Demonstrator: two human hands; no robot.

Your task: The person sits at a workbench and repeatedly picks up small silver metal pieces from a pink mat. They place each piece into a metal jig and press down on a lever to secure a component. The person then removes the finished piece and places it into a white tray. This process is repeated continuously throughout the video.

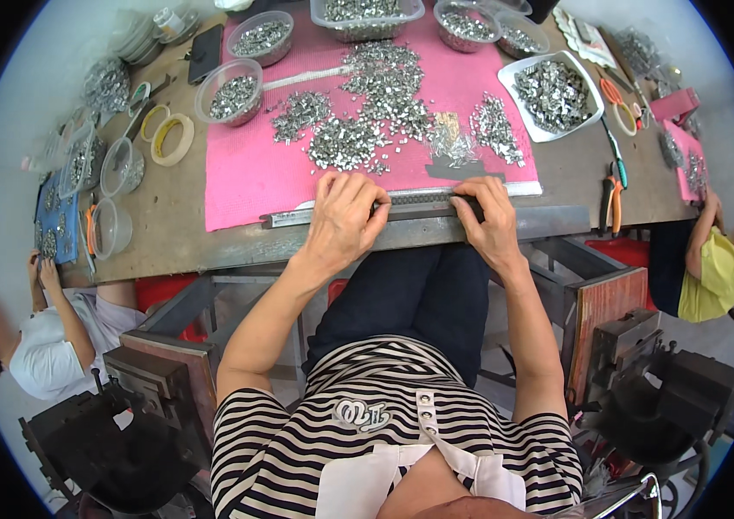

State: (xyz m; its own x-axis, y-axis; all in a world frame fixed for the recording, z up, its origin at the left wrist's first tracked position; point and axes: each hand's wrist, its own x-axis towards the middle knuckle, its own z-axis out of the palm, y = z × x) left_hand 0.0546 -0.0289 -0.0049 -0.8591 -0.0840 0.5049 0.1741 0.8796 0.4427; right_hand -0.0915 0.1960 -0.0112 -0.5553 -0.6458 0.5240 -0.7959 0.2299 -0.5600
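Along the front edge of the table lies a long narrow metal strip [421,201] with a dark, patterned middle part. My left hand [343,214] bends over its left part, fingers curled down and thumb against the near side. Over the right part my right hand [490,221] holds it the same way, thumb and fingers closed. What lies right under my fingertips is hidden. Just beyond, on a pink mat [237,177], are loose heaps of small silvery metal pieces [345,143]. Thin pins [456,149] lie in a pile beside a grey patch of tape [464,170].
Clear tubs [230,92] and a white tray [552,97] of metal pieces stand around the mat. Tape rolls [172,140] lie at left, orange-handled pliers [612,201] at right. One person [64,320] works at far left, another [703,268] at far right. Black machines flank my lap.
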